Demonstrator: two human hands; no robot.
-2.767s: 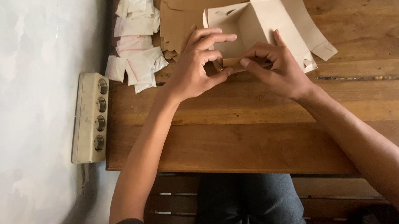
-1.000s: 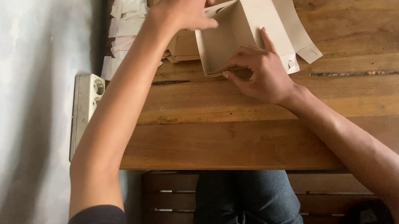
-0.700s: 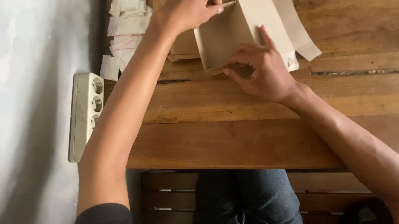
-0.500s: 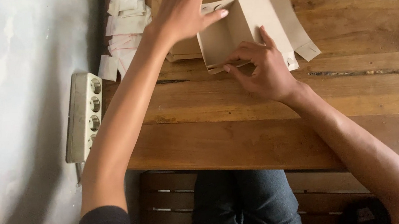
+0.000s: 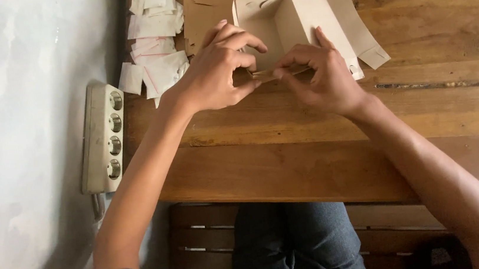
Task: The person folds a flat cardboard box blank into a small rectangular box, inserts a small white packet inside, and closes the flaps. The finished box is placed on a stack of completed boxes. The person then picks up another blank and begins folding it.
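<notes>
We see the cardboard box (image 5: 293, 25) half-folded near the table's (image 5: 426, 109) far edge, left hand (image 5: 215, 75) and right hand (image 5: 319, 75) fingers apparently pinching its near flap, top flaps unfolded.

Half-folded beige cardboard box (image 5: 299, 21), flaps open

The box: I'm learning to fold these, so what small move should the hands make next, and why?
Probably press the near flap flat into the box. Both hands, left and right, pinch that bottom edge with the fingers, and the side panels stand half-raised with the right tab loose.
</notes>
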